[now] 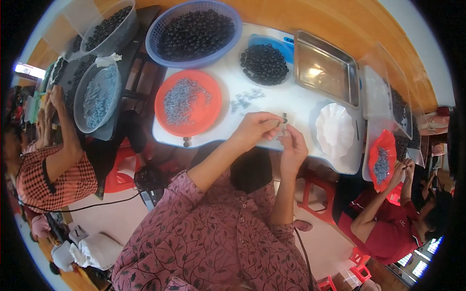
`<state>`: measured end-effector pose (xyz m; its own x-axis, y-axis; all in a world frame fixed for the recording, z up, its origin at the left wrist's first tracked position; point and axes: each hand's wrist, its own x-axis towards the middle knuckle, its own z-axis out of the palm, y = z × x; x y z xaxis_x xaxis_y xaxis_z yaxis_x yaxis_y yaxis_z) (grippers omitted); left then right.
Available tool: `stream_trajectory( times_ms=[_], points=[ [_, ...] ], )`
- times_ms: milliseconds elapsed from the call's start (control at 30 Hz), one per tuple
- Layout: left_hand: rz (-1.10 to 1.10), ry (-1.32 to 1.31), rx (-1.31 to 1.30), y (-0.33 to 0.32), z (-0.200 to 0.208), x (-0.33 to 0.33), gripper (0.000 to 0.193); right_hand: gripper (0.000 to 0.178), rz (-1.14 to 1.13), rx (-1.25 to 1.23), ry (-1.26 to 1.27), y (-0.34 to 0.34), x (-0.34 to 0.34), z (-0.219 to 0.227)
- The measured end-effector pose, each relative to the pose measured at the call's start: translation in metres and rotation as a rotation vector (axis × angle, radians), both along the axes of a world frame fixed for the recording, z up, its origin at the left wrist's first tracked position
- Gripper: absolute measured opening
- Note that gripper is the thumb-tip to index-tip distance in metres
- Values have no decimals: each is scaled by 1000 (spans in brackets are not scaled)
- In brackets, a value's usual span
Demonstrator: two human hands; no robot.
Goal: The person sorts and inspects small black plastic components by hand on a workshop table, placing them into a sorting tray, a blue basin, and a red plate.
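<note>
My left hand (258, 128) is closed in a pinch at the table's near edge, with a small dark round part (278, 124) at its fingertips. Close beside it, my right hand (294, 146) is also pinched; whatever lies between its fingers is too small to make out. Just past the fingertips are a couple of small dark round pieces (285, 118). Loose silvery metal pieces (246, 99) lie on the white table beyond my left hand. To the left, an orange-red plate (209, 120) carries a heap of similar silvery pieces.
At the back stand a blue basket (151, 42) and a bowl (265, 83), both full of black ring-like parts. A metal tray (323, 72) and a white scalloped dish (335, 130) sit on the right. Co-workers sit at either side; a red stool (316, 198) stands below the table.
</note>
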<state>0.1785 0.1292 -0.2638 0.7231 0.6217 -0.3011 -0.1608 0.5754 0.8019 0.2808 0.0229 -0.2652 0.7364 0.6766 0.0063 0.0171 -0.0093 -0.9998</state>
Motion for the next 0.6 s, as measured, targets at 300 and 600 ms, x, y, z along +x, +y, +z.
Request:
stream_trajectory(
  times_ms=[300,600],
  points=[
    [-15,-63,-93,-7,0,-3,26,23,125,69,76,-2,-3,8],
    [-83,60,77,-16,-4,0,22,15,165,91,126,-14,2,-1]
  ],
)
